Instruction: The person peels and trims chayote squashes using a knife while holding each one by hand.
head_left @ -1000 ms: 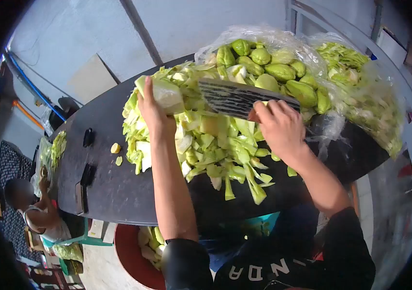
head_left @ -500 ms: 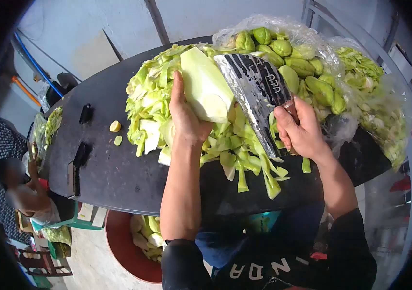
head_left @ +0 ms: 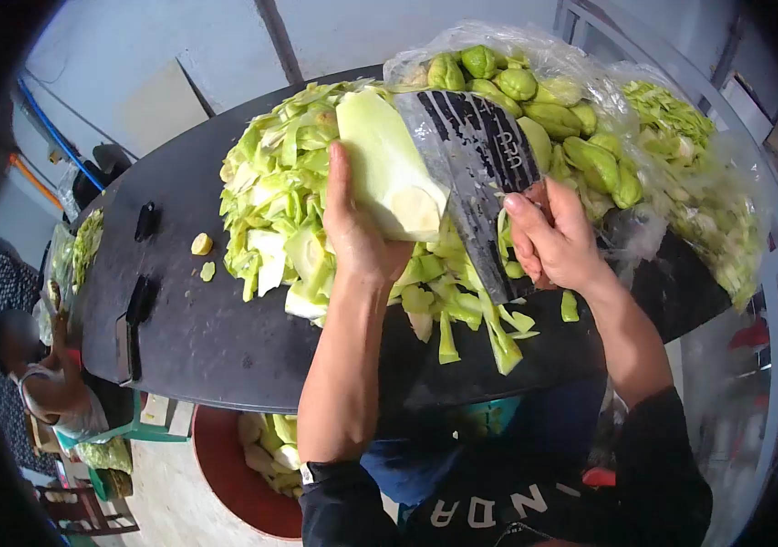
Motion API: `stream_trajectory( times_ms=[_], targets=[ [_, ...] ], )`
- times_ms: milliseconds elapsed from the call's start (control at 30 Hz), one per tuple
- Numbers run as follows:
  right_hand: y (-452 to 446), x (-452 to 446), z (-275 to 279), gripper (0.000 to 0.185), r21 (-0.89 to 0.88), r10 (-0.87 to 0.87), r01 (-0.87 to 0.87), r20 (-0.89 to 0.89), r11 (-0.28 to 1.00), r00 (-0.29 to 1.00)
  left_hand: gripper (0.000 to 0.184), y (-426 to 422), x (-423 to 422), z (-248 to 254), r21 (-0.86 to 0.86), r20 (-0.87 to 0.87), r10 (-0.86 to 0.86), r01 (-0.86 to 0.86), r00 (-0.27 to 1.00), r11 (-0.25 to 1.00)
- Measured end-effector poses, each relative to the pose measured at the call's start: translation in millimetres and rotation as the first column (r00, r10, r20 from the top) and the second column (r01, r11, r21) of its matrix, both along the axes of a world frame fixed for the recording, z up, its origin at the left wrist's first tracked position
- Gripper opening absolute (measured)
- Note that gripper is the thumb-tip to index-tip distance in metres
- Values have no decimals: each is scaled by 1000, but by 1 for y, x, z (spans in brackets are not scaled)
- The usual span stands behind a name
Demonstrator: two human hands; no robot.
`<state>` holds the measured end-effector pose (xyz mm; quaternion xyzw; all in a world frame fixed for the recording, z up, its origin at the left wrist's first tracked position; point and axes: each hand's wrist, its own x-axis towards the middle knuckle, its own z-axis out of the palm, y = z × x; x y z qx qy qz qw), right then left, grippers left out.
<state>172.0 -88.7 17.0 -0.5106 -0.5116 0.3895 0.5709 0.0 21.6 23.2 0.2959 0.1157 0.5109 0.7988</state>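
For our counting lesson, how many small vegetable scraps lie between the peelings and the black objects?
2. A yellowish piece lies left of the peelings, a green scrap just below it. Nothing covers that stretch, so none seems hidden.

Left hand (head_left: pixel 359 219): peeled vegetable (head_left: pixel 387 169) | right hand (head_left: pixel 553 235): broad knife (head_left: pixel 476 169) | below: green peelings (head_left: pixel 284 196) on dark table (head_left: pixel 225 337)
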Motion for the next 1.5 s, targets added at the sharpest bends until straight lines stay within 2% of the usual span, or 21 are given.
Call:
stream_trajectory(
  times_ms=[100, 167, 333, 400, 567, 633, 800, 867, 967, 1067, 1233, 1300, 1367, 1400, 1433, 1500],
  targets=[
    [0, -3, -2, 25, 12, 10, -10, 18, 1000, 1000, 61, -4, 5, -1, 17, -22, 34, -34, 999, 999],
    [1, -3, -5, 31, 43, -12, 14, -57, 999, 998, 61, -9, 8, 0, 39, -9, 31, -30, 999, 999],
    [0, -5, -5, 32, 34, -9, 12, -61, 999, 998, 61, -12, 10, -1, 57, -5, 44, -44, 999, 997],
    [2, -3, -2, 32, 32, -10, 12, -57, 999, 998, 62, -9, 7, 1, 45, -61, -39, 42, 997, 998],
    [2, -4, -3, 32, 9, 16, -16, -86, 1000, 996, 64, -22, 17, -8, 24, -68, 3, -2, 998, 1000],
    [1, 1, 0, 31, -7, 22, -23, -77, 1000, 997, 63, -20, 20, -10, 103, -95, -74, 84, 993, 991],
    [2, -1, 0, 30, -2, 20, -20, -66, 1000, 998, 61, -18, 18, -16, 79, -46, -124, 128, 991, 989],
    [2, 4, -1, 30, -30, 43, -45, -83, 999, 996, 60, -14, 17, -19, -16, 73, -196, 197, 978, 980],
    [7, 6, -2, 30, -65, 88, -96, -117, 993, 989, 60, -13, 16, -15, 0, 124, -256, 258, 959, 966],
    [12, 5, 3, 29, -86, 108, -121, -142, 989, 984, 61, -7, 15, -20, 37, 33, -211, 210, 977, 977],
    [21, 6, 18, 27, -143, 147, -174, -179, 974, 973, 63, -1, 11, -17, 6, 38, -201, 201, 979, 980],
    [22, 14, 27, 27, -180, 142, -151, -58, 972, 988, 64, 0, 7, -12, -13, 35, -191, 191, 981, 981],
    [19, 15, 32, 27, -58, 39, -32, 134, 998, 990, 65, 2, 3, -6, -31, 48, -65, 66, 997, 997],
    [18, 9, 34, 25, 59, -69, 54, 288, 997, 955, 66, 8, 0, -12, 48, 100, -29, 25, 995, 999],
    [15, 1, 35, 24, 185, -189, 120, 416, 975, 889, 67, 9, 0, -5, -45, 105, 127, -123, 986, 991],
    [3, -27, 39, 21, 426, -367, 73, 666, 902, 649, 68, 22, -5, -13, 101, 201, 303, -327, 932, 939]
  ],
)
